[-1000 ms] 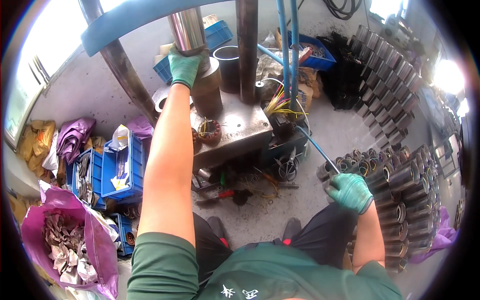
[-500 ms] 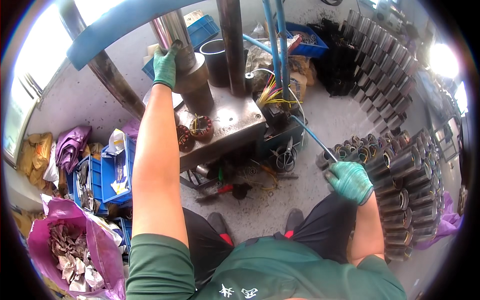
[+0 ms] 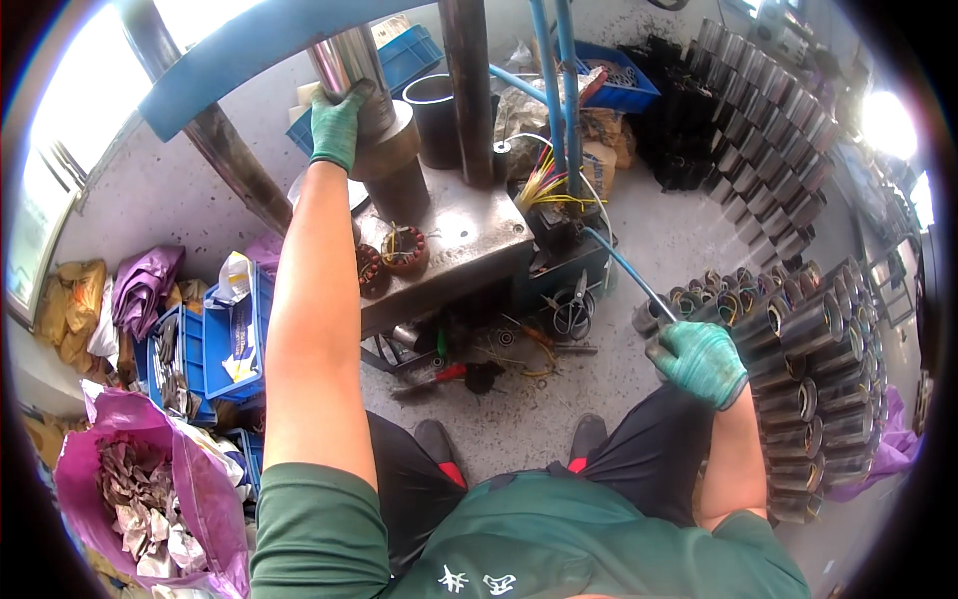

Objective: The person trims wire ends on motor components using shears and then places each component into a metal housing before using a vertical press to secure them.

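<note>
My left hand (image 3: 336, 128), in a green glove, is raised to the press at the upper left and curls round the lower part of its shiny metal ram (image 3: 344, 62). Just under it sits a wide steel collar (image 3: 389, 150) on a darker cylinder (image 3: 401, 196), which stands on the steel press table (image 3: 477, 238). Two wound copper stators (image 3: 404, 250) rest at the table's near left corner. Off to the right, my right hand (image 3: 701, 361), also gloved, closes round the end of a blue lever (image 3: 639, 282) that slopes up to the press.
Rows of motor housings (image 3: 810, 329) stand on the floor at the right, with stacked metal sleeves (image 3: 763, 130) behind. Blue bins (image 3: 232, 344) and a purple sack (image 3: 205, 489) of scraps lie at the left. A dark post (image 3: 466, 95) and blue pipes (image 3: 561, 110) rise beside the ram.
The whole view has shifted very slightly. Both hands keep their holds, the left on the ram and the right on the lever.
</note>
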A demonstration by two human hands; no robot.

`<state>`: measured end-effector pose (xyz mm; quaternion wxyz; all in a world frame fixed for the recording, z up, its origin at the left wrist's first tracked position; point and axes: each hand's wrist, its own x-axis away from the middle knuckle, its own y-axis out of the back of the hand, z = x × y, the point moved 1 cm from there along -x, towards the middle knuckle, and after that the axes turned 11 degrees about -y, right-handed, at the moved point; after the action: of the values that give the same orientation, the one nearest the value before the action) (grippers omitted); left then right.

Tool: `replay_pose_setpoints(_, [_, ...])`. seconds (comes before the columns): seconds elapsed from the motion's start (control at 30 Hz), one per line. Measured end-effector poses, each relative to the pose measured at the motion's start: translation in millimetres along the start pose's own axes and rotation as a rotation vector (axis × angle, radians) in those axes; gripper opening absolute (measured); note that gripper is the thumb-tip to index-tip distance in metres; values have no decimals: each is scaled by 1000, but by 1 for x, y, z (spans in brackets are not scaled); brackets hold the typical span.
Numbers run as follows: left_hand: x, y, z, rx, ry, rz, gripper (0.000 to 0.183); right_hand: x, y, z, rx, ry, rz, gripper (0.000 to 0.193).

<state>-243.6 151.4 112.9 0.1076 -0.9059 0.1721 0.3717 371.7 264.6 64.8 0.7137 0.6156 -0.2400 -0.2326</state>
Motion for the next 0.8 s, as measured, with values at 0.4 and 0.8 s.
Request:
replay_pose_setpoints(0.4, [1, 0, -4, -126, -3, 10, 75, -1, 9, 4, 32, 13, 84, 36])
replay_pose_setpoints(0.8, [-1, 4, 4, -187, 2, 27, 70, -28, 53, 4, -144, 61, 98, 37])
